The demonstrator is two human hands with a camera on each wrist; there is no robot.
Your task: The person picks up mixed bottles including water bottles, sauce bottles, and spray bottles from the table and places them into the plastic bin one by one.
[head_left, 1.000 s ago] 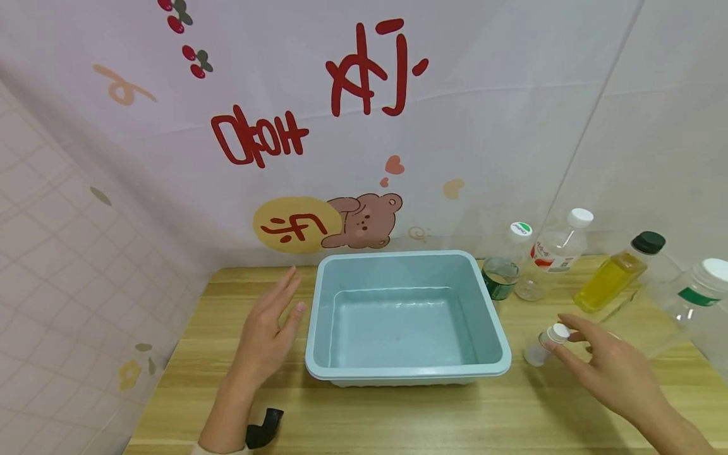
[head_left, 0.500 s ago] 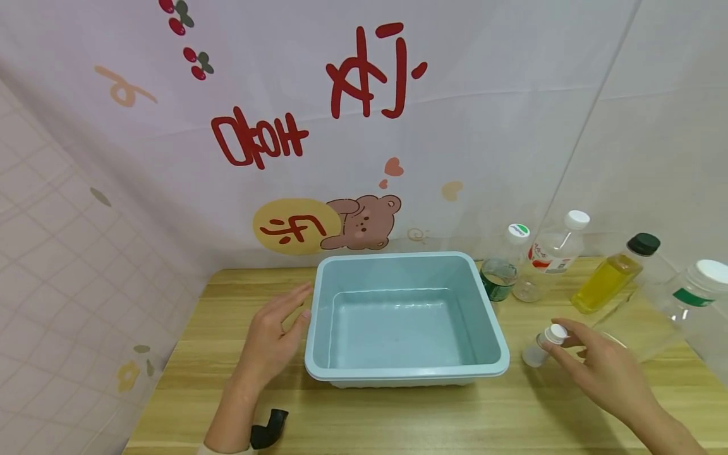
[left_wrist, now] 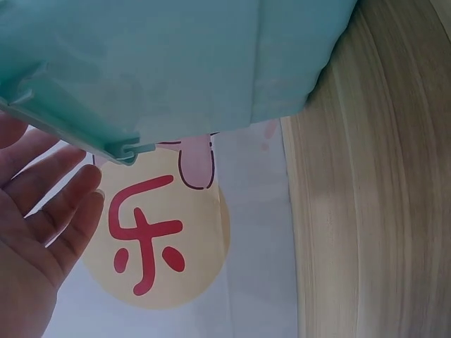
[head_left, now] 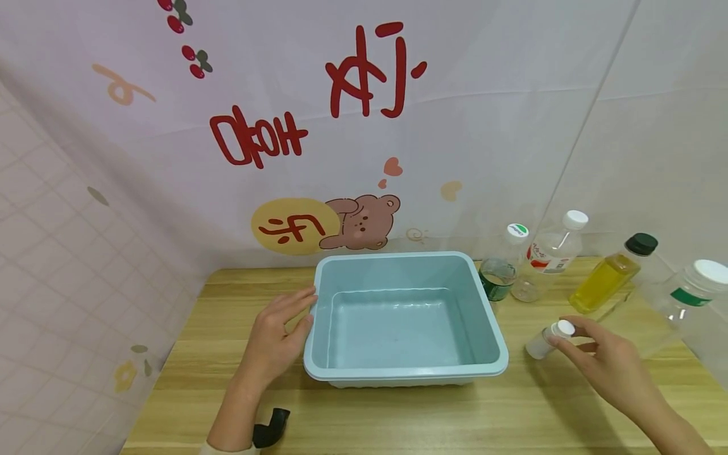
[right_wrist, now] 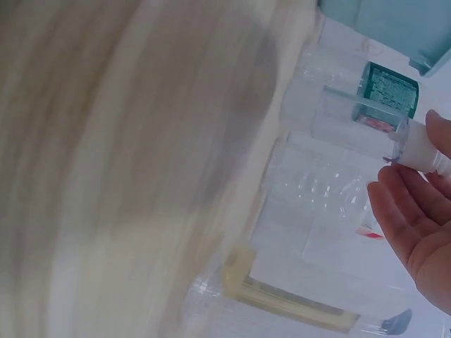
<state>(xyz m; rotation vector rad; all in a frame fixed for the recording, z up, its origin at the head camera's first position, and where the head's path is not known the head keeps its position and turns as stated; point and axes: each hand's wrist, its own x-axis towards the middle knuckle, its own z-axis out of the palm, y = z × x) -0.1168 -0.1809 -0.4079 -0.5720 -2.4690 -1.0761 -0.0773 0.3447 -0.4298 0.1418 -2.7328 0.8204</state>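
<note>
- Small bottle (head_left: pixel 539 346): located to the right of the basin, over the right part of the table. Body see-through, white cap uppermost, axis tilted with the cap leaning to the right. Whether the base touches the table cannot be told.
- Right hand (head_left: pixel 611 357): pinches the small bottle at its cap end between thumb and fingers. In the right wrist view, the cap sits at the thumb and fingertips and the body points away from the palm.
- Basin (head_left: pixel 409 373): light blue, rectangular, upright at the middle of the table.
- Left hand (head_left: pixel 275 332): fingers extended and spaced, thumb apart from them, fingertips at the left rim of the basin; firm contact cannot be confirmed. The two hands are well apart — one on each side of the basin.
- Bottles behind the right hand, from left to right: green-labelled bottle (head_left: pixel 496 278) just beside the basin; red-labelled bottle (head_left: pixel 548 259), white cap; yellow bottle (head_left: pixel 605 281), dark cap; large clear jar (head_left: pixel 696 297), white cap and green band.
- Black bent piece (head_left: pixel 272 430): lies near the left forearm.
- Table (head_left: pixel 398 417): wood-grain surface.
- Wall cloth (head_left: pixel 483 126): white — printed with red characters, cherries, hearts and a brown bear.
</note>
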